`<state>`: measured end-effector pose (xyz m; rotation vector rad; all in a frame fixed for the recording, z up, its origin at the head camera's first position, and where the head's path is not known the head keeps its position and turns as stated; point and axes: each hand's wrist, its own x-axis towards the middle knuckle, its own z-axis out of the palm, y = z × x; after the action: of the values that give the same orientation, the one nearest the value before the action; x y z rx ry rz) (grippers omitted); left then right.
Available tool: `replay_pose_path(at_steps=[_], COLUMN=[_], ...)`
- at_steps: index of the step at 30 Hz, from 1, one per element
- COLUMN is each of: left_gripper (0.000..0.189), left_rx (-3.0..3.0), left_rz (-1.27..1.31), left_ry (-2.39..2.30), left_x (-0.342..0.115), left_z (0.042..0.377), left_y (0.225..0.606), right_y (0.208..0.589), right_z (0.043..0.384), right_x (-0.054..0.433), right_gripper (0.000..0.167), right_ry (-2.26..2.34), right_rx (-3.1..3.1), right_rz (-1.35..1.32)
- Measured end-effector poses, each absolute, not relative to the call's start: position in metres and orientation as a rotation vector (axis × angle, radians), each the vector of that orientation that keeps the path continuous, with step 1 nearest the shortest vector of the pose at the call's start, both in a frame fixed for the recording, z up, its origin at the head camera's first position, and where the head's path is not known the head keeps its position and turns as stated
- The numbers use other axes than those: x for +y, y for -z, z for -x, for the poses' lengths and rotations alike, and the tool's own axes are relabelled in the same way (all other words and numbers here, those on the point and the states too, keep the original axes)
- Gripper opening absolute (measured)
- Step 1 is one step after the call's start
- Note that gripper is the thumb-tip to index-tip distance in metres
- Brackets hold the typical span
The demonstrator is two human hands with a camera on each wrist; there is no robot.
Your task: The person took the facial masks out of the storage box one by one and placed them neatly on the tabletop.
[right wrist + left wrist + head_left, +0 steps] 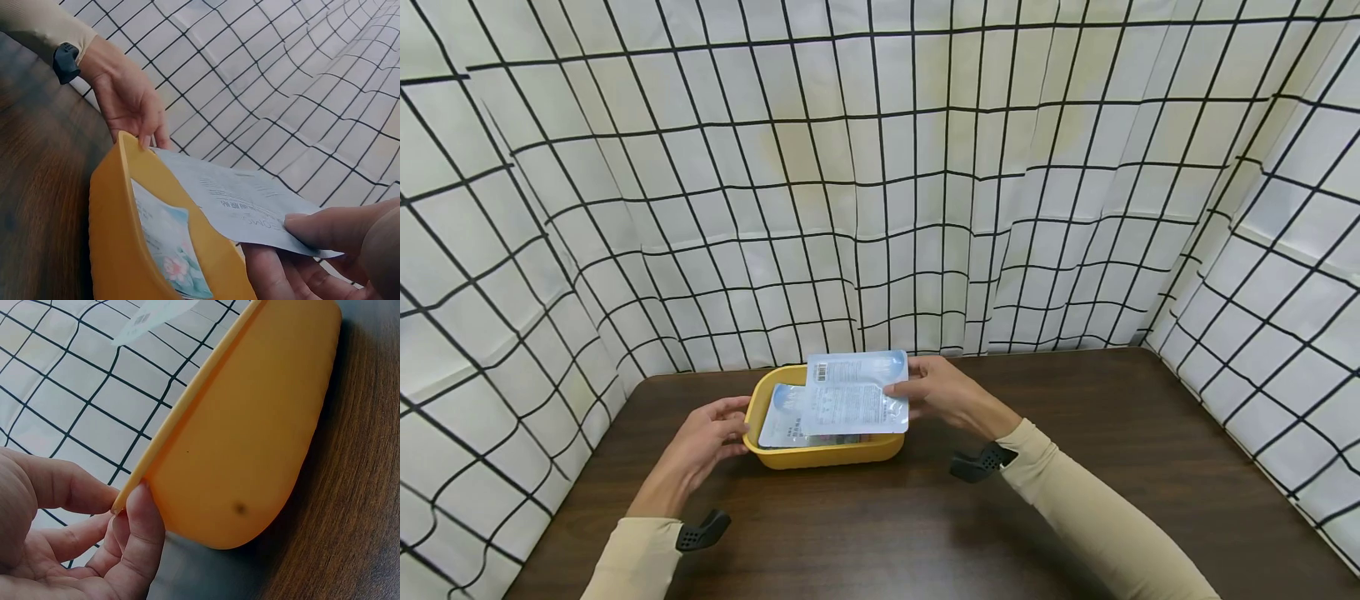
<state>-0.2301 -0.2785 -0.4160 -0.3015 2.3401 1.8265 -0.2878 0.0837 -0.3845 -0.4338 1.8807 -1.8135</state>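
A yellow plastic basket (831,456) stands on the table, with a flat sachet (781,421) lying inside it. In the right wrist view that inner sachet (172,240) shows a pink flower print. My right hand (946,393) pinches a second pale blue printed sachet (853,396) between thumb and fingers, held above the basket's right part. At the basket's left end, my left hand (709,435) pinches the rim; the left wrist view shows thumb and fingertips (145,515) on either side of the rim (164,432).
The dark brown wooden table (880,533) extends around the basket. A white curtain (895,200) with a black grid encloses the back and both sides. Dark wrist straps (702,531) sit over beige sleeves.
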Motion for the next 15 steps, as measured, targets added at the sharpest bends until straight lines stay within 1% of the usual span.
replay_pose_path(at_steps=[11, 15], left_gripper=[0.058, 0.058], left_rx=[2.333, 2.332], left_rz=[0.306, 0.298], left_ry=[-1.83, -1.835], left_x=[-0.281, -0.282], left_z=[0.232, 0.233], left_y=[0.417, 0.418], right_y=[0.386, 0.386], right_z=[0.282, 0.279], right_x=[0.118, 0.129], right_gripper=[0.041, 0.04], right_ry=[1.817, 1.825], right_rx=[1.877, 1.887], right_rz=[0.448, 0.43])
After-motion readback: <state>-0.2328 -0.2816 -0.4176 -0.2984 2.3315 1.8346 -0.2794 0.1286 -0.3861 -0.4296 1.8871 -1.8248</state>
